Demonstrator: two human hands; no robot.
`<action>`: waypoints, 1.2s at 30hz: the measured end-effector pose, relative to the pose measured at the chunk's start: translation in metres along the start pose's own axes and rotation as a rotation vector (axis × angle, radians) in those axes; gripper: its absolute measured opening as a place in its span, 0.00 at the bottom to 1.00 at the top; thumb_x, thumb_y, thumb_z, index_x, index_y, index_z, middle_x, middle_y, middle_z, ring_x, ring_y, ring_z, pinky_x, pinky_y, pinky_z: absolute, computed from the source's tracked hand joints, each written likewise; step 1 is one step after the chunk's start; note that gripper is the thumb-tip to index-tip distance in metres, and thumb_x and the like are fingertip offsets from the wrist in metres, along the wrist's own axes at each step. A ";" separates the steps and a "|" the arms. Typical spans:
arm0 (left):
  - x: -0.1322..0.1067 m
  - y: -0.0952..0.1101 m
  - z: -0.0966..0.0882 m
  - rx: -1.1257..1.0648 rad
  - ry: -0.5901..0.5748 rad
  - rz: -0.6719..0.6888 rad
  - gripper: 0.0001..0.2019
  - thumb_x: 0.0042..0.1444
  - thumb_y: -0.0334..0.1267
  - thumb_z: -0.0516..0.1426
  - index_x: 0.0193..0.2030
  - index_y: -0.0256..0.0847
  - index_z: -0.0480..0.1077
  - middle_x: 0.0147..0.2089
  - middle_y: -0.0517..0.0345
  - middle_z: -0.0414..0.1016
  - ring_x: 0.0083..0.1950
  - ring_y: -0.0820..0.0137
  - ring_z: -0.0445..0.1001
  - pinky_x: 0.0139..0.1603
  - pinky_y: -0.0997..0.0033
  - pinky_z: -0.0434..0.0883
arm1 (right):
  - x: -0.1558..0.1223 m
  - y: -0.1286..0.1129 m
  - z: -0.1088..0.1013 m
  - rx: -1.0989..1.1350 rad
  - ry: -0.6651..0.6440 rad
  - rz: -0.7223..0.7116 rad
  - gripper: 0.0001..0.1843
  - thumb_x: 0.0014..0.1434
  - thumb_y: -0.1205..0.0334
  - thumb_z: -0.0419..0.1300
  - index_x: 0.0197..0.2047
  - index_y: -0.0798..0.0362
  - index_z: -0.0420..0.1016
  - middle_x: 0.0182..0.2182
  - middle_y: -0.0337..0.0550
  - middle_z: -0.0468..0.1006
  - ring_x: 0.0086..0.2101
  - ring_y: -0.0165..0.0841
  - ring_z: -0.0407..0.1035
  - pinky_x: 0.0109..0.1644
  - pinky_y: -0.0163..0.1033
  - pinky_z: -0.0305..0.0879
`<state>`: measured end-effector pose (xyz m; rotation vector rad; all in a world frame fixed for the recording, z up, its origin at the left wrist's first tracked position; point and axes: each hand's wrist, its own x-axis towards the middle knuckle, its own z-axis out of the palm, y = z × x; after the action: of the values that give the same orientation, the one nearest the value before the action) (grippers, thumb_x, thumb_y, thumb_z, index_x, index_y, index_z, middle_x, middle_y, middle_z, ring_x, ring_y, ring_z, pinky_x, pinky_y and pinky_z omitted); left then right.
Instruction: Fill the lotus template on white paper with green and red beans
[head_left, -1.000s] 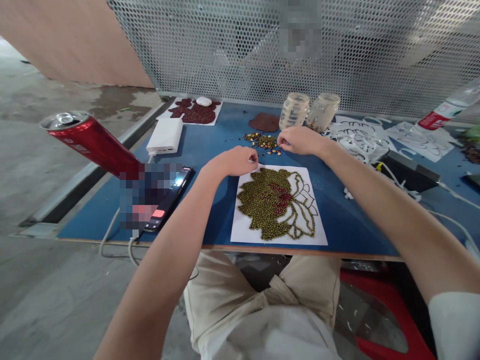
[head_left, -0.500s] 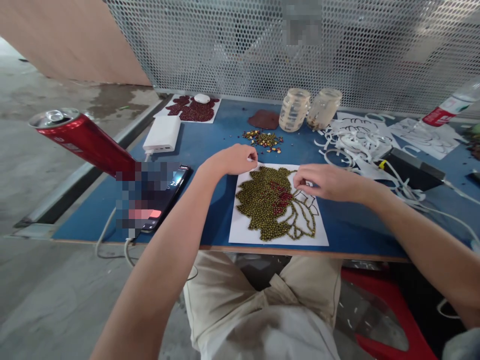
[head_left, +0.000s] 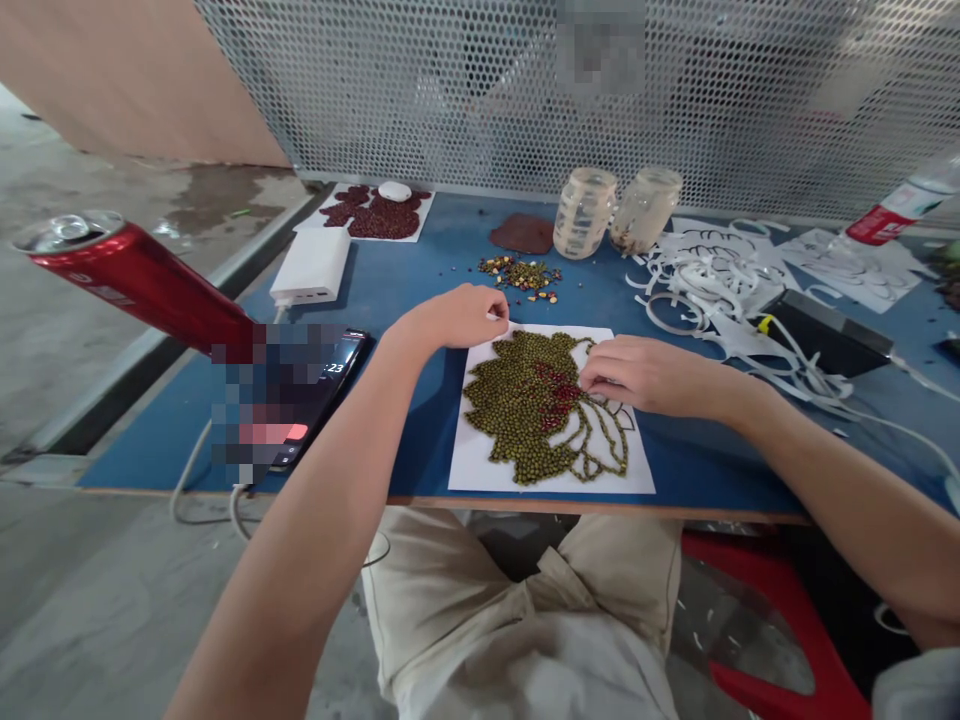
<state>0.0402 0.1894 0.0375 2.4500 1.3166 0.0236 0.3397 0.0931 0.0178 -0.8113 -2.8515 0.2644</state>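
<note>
On the near side of the table (head_left: 420,440) lies a bean-covered sheet (head_left: 474,462), the left hand (head_left: 471,314) curled at its far left corner, the right hand (head_left: 637,375) bunched over its right part, either grip's contents impossible to tell.

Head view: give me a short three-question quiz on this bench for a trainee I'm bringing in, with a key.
1. Which hand has its fingertips closer to the red beans in the green bean picture: (a) left hand or (b) right hand?
2. How many glass jars stand at the back of the blue table?
3. True or false: a small white object rests on the dark red picture.

Key: 1. b; 2. two; 3. true.
</note>
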 end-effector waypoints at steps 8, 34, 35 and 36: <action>0.001 -0.001 0.000 0.002 -0.009 -0.007 0.20 0.62 0.47 0.57 0.55 0.42 0.82 0.56 0.47 0.86 0.55 0.56 0.81 0.57 0.59 0.73 | 0.002 0.002 0.001 0.044 0.009 -0.001 0.18 0.81 0.56 0.51 0.44 0.51 0.79 0.40 0.48 0.82 0.41 0.39 0.73 0.50 0.45 0.67; 0.002 -0.005 0.001 0.000 -0.011 0.005 0.20 0.62 0.46 0.57 0.55 0.42 0.82 0.57 0.47 0.87 0.55 0.57 0.82 0.57 0.60 0.72 | 0.006 0.000 0.002 0.355 0.116 0.250 0.15 0.73 0.48 0.64 0.38 0.48 0.77 0.37 0.43 0.82 0.41 0.40 0.71 0.51 0.48 0.63; 0.003 -0.005 0.001 -0.002 -0.012 0.008 0.20 0.61 0.46 0.57 0.55 0.42 0.82 0.57 0.47 0.86 0.55 0.57 0.82 0.57 0.60 0.72 | 0.006 0.000 0.002 0.347 0.110 0.250 0.15 0.73 0.48 0.64 0.38 0.48 0.76 0.37 0.43 0.82 0.41 0.40 0.71 0.51 0.48 0.62; 0.003 -0.006 0.001 -0.002 -0.011 0.010 0.20 0.62 0.46 0.57 0.55 0.42 0.82 0.57 0.47 0.86 0.55 0.57 0.82 0.57 0.60 0.72 | 0.006 -0.001 0.002 0.340 0.106 0.249 0.15 0.74 0.48 0.64 0.38 0.48 0.76 0.36 0.43 0.82 0.41 0.39 0.70 0.51 0.48 0.62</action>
<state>0.0374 0.1940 0.0340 2.4519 1.2993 0.0144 0.3335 0.0951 0.0170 -1.0649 -2.5053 0.6933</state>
